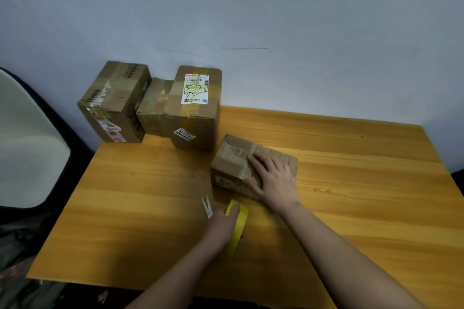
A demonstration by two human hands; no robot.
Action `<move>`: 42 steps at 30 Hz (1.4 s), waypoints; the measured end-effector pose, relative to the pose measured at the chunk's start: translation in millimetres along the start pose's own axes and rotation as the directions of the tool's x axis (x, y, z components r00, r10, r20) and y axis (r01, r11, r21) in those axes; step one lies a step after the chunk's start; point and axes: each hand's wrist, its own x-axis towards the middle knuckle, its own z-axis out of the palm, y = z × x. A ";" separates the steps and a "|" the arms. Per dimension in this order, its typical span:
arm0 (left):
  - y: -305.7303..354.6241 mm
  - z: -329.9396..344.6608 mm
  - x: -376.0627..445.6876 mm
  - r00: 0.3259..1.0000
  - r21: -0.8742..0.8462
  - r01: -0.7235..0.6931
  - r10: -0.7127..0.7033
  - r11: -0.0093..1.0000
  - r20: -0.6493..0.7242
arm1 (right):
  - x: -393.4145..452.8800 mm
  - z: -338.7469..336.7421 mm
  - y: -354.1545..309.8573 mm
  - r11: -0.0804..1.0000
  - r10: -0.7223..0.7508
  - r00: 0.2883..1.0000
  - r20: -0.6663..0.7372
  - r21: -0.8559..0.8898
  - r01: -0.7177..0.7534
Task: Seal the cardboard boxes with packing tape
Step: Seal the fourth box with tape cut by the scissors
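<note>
Right hand (272,178), fingers flat, is pressed on the small box (233,158); just before it, yellow tape (237,223) is gripped by the left hand (222,223). Taping seems underway; cutting is likely called for next.

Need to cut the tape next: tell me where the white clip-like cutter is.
In the head view, the white cutter lies on the wooden table, just left of the left hand holding the yellow tape, in front of the small box.
</note>
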 end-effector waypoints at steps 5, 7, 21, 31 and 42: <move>4.2 -1.0 6.7 1.000 0.067 0.022 -0.023 0.997 0.018 | 11.4 -11.1 0.7 0.988 -0.094 0.996 0.009 -0.121 0.094; 1.7 0.1 16.5 0.999 0.092 0.032 -0.032 0.995 0.004 | 17.5 -12.9 0.3 0.983 -0.115 0.992 0.045 -0.136 0.120; 47.2 -16.5 -8.6 0.998 0.228 -0.053 0.056 0.972 -0.004 | 25.5 -22.7 15.6 0.922 0.189 0.963 0.191 0.302 -0.241; 119.8 -26.1 -41.8 0.815 0.790 -0.472 0.535 0.390 0.223 | 8.4 -9.2 55.2 0.070 0.236 0.745 0.624 0.753 -0.654; 132.1 17.5 -3.8 0.649 0.774 -0.587 0.709 0.236 0.276 | -36.2 4.4 50.5 0.913 0.130 0.992 0.007 0.388 -0.122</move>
